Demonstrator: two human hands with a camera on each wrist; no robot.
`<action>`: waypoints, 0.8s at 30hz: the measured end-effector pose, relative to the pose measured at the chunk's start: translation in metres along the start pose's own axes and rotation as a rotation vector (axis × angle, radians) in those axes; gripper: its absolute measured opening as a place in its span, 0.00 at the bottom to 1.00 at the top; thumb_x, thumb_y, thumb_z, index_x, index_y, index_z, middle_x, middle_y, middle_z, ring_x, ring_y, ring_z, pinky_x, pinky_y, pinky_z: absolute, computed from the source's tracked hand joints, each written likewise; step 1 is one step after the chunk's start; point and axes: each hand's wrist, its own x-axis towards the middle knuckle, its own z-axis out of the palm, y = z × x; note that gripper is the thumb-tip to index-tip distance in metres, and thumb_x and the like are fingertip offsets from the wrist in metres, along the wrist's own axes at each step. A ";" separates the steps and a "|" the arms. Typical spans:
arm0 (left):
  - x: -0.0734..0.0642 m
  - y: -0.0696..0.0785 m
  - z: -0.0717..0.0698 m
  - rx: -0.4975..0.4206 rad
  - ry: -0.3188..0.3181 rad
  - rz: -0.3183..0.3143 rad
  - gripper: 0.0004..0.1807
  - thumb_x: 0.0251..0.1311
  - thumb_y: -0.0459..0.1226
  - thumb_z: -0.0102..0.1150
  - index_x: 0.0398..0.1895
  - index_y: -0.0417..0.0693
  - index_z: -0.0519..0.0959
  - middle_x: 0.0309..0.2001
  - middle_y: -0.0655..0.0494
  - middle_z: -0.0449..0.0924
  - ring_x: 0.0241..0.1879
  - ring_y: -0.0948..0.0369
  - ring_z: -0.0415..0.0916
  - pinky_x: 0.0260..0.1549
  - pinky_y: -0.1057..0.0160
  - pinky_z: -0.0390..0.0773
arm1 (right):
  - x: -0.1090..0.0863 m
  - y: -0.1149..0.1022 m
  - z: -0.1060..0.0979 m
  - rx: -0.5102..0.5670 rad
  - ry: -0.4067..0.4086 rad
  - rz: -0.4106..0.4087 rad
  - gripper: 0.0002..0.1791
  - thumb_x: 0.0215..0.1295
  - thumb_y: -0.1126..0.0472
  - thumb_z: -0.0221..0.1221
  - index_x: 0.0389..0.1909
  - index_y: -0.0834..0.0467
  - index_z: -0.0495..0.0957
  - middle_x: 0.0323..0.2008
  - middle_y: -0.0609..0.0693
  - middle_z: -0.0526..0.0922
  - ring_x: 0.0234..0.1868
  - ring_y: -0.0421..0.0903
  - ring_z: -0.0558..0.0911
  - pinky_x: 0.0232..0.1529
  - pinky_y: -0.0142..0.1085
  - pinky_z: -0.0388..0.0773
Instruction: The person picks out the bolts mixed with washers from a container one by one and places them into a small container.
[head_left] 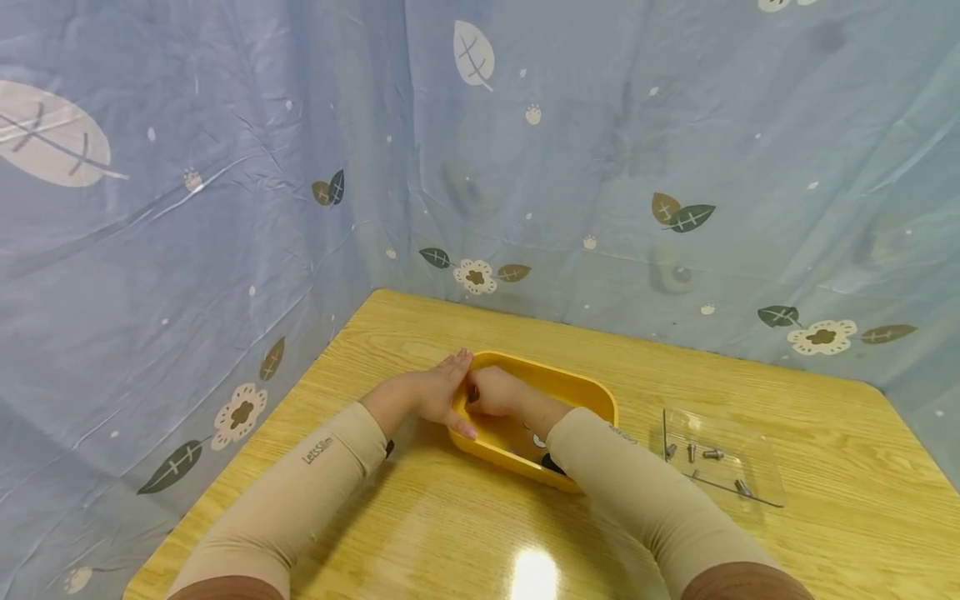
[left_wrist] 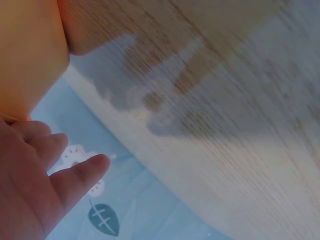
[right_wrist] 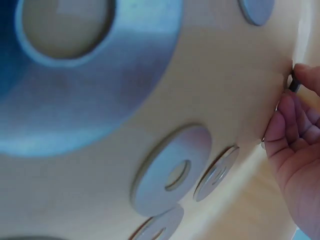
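Observation:
A yellow plastic bin [head_left: 540,375] stands on the table. My left hand [head_left: 438,393] rests against its left end, fingers straight along the far side and thumb spread over the near rim. In the left wrist view, that hand's fingers [left_wrist: 82,177] lie beside the bin's orange-looking wall [left_wrist: 30,55]. Reaching inside, my right hand [head_left: 497,392] pinches a small dark metal piece [right_wrist: 294,85] between thumb and curled fingers, close to the bin wall; its kind cannot be told. Flat metal washers [right_wrist: 172,170] of different sizes lie on the bin's floor, one very large in the right wrist view.
Right of the bin, a clear plastic box [head_left: 757,458] holds several metal bolts [head_left: 712,454]. Wood-patterned tabletop [head_left: 420,533] surrounds both containers. A blue patterned curtain [head_left: 585,167] hangs along the table's back and left sides.

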 end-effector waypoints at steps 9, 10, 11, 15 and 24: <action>0.000 0.002 -0.001 0.009 -0.015 -0.012 0.72 0.35 0.70 0.57 0.70 0.43 0.27 0.72 0.47 0.24 0.70 0.52 0.28 0.66 0.55 0.43 | -0.002 0.008 -0.008 0.058 -0.068 -0.019 0.08 0.52 0.63 0.64 0.32 0.60 0.77 0.25 0.45 0.78 0.26 0.39 0.73 0.32 0.30 0.73; 0.000 0.002 -0.001 0.008 -0.016 -0.013 0.71 0.35 0.70 0.58 0.70 0.43 0.27 0.72 0.48 0.24 0.70 0.52 0.28 0.66 0.55 0.43 | -0.002 0.009 -0.009 0.070 -0.078 -0.018 0.08 0.52 0.63 0.64 0.32 0.60 0.77 0.26 0.44 0.78 0.26 0.38 0.73 0.32 0.30 0.73; 0.000 0.003 -0.001 0.007 -0.017 -0.013 0.71 0.36 0.70 0.58 0.70 0.43 0.27 0.72 0.48 0.24 0.70 0.52 0.28 0.66 0.55 0.43 | -0.002 0.010 -0.012 0.078 -0.084 -0.025 0.09 0.52 0.62 0.65 0.33 0.60 0.77 0.27 0.44 0.79 0.27 0.38 0.74 0.32 0.29 0.73; -0.001 0.004 -0.003 0.009 -0.021 -0.014 0.71 0.37 0.69 0.58 0.70 0.43 0.27 0.72 0.48 0.23 0.70 0.51 0.28 0.66 0.54 0.43 | -0.006 0.017 -0.022 0.147 -0.083 -0.030 0.09 0.53 0.62 0.65 0.34 0.57 0.78 0.27 0.44 0.79 0.27 0.37 0.74 0.31 0.29 0.73; 0.000 0.003 0.000 0.003 -0.019 -0.018 0.70 0.38 0.68 0.59 0.70 0.43 0.26 0.71 0.47 0.23 0.70 0.50 0.28 0.66 0.53 0.44 | -0.023 0.025 -0.047 0.384 -0.038 0.015 0.08 0.56 0.64 0.63 0.36 0.58 0.76 0.26 0.47 0.78 0.27 0.41 0.74 0.32 0.31 0.73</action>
